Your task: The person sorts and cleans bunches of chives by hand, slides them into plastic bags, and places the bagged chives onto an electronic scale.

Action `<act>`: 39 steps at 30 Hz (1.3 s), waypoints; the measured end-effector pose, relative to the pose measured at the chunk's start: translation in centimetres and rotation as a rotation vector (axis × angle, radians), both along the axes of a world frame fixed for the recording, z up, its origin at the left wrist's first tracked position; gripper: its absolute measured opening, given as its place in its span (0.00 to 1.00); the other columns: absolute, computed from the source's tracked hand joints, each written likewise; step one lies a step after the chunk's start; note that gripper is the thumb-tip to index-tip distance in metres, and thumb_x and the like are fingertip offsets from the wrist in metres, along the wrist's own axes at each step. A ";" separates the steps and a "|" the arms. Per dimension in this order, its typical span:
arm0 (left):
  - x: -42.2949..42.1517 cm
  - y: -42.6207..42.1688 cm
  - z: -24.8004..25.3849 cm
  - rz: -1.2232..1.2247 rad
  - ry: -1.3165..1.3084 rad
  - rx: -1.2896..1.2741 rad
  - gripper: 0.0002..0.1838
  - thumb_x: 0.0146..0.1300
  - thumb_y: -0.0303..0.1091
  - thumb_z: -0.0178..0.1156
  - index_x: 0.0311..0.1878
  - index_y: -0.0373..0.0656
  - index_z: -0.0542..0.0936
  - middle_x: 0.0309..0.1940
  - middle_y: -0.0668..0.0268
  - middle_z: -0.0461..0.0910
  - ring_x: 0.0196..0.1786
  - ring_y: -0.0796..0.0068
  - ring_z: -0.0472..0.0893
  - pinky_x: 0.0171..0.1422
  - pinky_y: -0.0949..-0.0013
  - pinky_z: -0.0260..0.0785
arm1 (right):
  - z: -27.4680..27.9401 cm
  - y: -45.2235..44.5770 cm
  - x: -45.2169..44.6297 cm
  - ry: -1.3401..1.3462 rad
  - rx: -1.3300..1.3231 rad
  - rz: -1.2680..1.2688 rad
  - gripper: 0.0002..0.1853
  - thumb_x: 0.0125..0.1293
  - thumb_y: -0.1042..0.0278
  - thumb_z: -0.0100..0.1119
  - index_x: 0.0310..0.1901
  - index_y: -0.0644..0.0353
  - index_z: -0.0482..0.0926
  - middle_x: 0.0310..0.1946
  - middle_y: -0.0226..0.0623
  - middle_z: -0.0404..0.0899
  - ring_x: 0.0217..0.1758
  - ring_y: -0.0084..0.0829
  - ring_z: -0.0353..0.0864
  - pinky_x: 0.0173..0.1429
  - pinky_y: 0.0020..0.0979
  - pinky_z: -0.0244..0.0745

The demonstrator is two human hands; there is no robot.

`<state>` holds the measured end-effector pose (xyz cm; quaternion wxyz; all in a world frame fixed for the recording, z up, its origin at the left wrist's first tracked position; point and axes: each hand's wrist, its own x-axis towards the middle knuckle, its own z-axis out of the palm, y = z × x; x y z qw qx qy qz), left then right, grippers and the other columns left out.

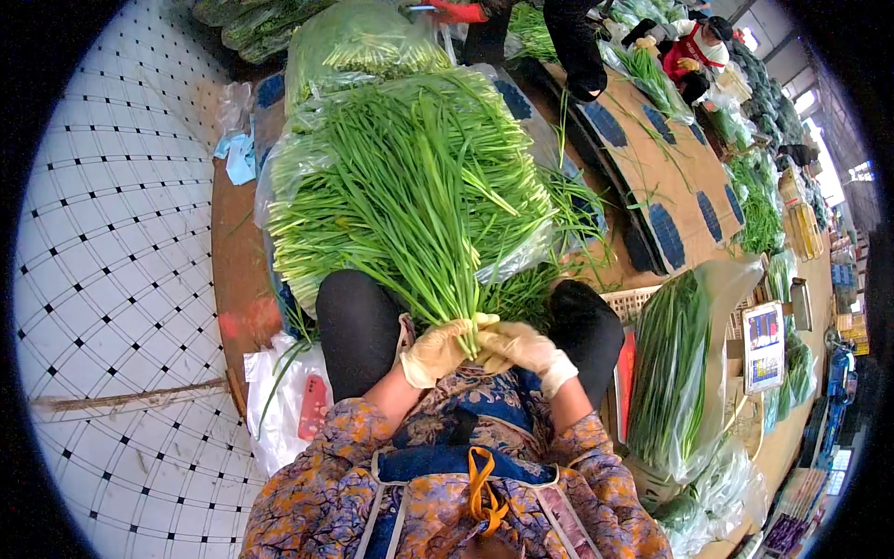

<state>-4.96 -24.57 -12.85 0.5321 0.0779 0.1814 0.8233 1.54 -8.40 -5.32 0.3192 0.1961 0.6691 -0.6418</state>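
A bunch of garlic chives (433,238) is gathered by its pale stem ends over my lap, its green leaves fanning out across the large pile of garlic chives (345,186) in front. My left hand (438,352), in a thin cream-coloured glove, is closed round the stem ends from the left. From the other side my right hand (523,352), gloved alike, has its fingers closed at the same ends; its fingers are slightly blurred. Clear plastic (521,252) lies under the pile's right edge.
A full plastic bag (363,42) of greens stands behind the pile. On the right are a bagged bundle of chives (666,373) and a scale display (764,347). A red phone (315,407) lies on white plastic at left. A co-worker (694,51) sits at the far right.
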 end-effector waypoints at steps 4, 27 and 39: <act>0.4 -0.2 1.7 -0.047 -0.280 -0.091 0.18 0.62 0.37 0.53 0.50 0.33 0.73 0.48 0.53 0.76 0.48 0.61 0.77 0.50 0.65 0.72 | -2.4 0.5 -1.2 0.252 0.558 -0.259 0.22 0.60 0.49 0.57 0.36 0.66 0.78 0.30 0.39 0.80 0.32 0.26 0.81 0.37 0.26 0.74; 1.1 -0.1 -2.2 0.179 -0.362 -0.289 0.12 0.64 0.37 0.52 0.44 0.41 0.75 0.37 0.63 0.79 0.33 0.72 0.79 0.33 0.72 0.74 | -0.7 -2.1 1.3 0.542 0.034 -0.740 0.05 0.64 0.69 0.53 0.34 0.60 0.75 0.25 0.30 0.77 0.21 0.16 0.71 0.22 0.15 0.63; 1.9 -0.7 -1.5 0.209 -0.236 -0.452 0.16 0.67 0.39 0.45 0.52 0.40 0.71 0.39 0.65 0.78 0.32 0.75 0.76 0.33 0.75 0.69 | -4.4 -3.0 -4.7 0.326 0.657 -0.166 0.18 0.56 0.53 0.59 0.35 0.61 0.75 0.31 0.47 0.78 0.35 0.45 0.78 0.42 0.36 0.72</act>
